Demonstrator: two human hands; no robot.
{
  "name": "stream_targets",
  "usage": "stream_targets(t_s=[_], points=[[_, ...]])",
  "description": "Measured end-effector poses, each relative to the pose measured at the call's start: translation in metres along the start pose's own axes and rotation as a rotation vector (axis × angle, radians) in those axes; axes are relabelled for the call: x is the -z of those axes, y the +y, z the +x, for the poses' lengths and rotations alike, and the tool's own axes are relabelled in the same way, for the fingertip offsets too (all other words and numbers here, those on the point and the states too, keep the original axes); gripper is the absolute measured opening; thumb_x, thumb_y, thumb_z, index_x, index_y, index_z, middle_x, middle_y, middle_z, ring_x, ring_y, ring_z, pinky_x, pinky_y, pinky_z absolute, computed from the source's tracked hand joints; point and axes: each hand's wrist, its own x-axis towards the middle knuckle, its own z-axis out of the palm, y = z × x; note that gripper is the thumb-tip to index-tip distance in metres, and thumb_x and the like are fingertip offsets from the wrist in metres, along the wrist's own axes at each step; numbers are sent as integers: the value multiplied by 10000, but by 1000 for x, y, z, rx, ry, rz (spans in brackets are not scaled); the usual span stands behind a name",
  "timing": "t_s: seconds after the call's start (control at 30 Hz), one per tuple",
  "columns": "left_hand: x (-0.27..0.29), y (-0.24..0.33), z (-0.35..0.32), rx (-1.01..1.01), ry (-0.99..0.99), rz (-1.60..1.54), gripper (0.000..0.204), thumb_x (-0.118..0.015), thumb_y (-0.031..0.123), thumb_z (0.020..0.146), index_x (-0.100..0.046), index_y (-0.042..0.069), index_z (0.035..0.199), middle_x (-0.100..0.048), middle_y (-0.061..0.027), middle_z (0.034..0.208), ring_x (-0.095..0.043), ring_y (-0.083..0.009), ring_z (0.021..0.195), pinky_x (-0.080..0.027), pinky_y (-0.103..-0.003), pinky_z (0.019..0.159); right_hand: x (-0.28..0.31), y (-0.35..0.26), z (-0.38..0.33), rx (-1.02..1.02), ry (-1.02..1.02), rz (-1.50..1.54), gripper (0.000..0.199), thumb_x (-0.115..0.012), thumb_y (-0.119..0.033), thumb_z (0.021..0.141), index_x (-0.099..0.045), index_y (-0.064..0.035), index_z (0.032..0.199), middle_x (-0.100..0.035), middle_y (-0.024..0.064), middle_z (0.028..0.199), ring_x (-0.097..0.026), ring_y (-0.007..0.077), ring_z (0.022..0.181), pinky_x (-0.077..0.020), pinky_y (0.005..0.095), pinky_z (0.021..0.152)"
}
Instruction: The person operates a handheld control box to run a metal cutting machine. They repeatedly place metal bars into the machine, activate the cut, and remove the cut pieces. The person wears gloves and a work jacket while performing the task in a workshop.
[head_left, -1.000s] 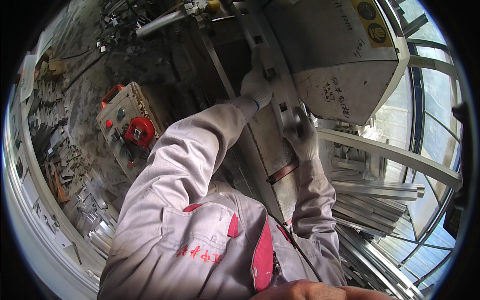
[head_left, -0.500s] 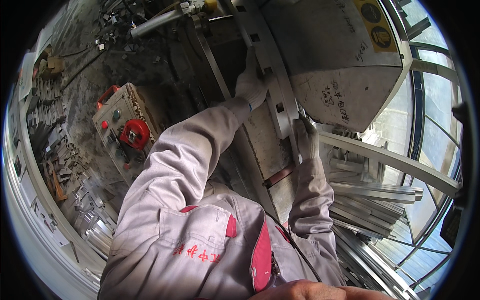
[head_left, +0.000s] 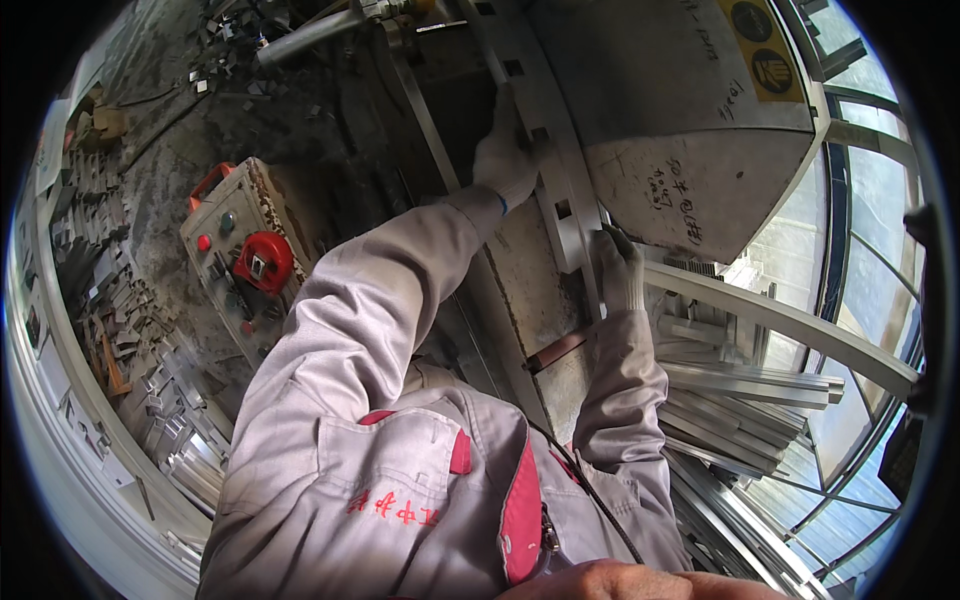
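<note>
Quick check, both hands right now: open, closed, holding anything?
Left hand: against the metal bar with square holes; grip cannot be told.
Right hand: beside the bar's near end; grip cannot be told.

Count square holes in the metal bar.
4 on the metal bar: one hole at the picture's top edge, a second past the left hand, a third beside it, the fourth nearest the right hand. Others may be out of frame.

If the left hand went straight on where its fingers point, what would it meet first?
The left hand would probably meet the silver bar with square cutouts, which slants across its line; depth is unclear, so it might pass underneath.
</note>
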Motion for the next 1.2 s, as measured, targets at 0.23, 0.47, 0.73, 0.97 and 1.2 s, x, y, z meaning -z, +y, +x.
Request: stream_targets(t_s=[0.23,0.47,0.73,0.97,1.2], points=[[1,-1,2,-49,9,-20,926,-687,272,1021,-110,109,1728,-621,-223,1506,-642,-368,1351,-531,-405,1127,-3,0,0,39,36,5,346,-673,-225,1042,-769,34,1251,-782,66,1079,-698,155,969,-553,303,873],[1,0,6,81,-66,-166,1003,-725,151,954,-92,122,1731,-540,-190,1585,-541,-329,1463,-466,-396,1203,-25,-2,-26,310,280,-243,419,-804,-197,924,-728,-39,1304,-739,134,1239,-702,253,1099,-564,373,967],[3,-4,8,3,-12,-71,987,-758,250,962,-140,148,1724,-638,-210,1488,-682,-345,1294,-585,-397,1056,-32,-26,-54,759,50,-868,684,-809,-111,735,-656,-162,1400,-570,146,1451,-507,424,1357,-507,523,1108],[13,23,4,64,-117,-138,1025,-792,197,926,-139,133,1715,-552,-179,1567,-563,-315,1434,-501,-402,1181,-19,-24,-37,851,-61,-1003,656,-732,-26,757,-661,-183,1390,-552,119,1392,-537,414,1297,-539,512,1069],[12,18,1,68,-81,-93,1067,-792,232,920,-102,121,1727,-549,-203,1575,-563,-327,1440,-506,-392,1164,-27,-5,-26,953,68,-977,556,-689,-25,831,-636,-68,1383,-560,145,1347,-570,431,1235,-552,526,1017]])
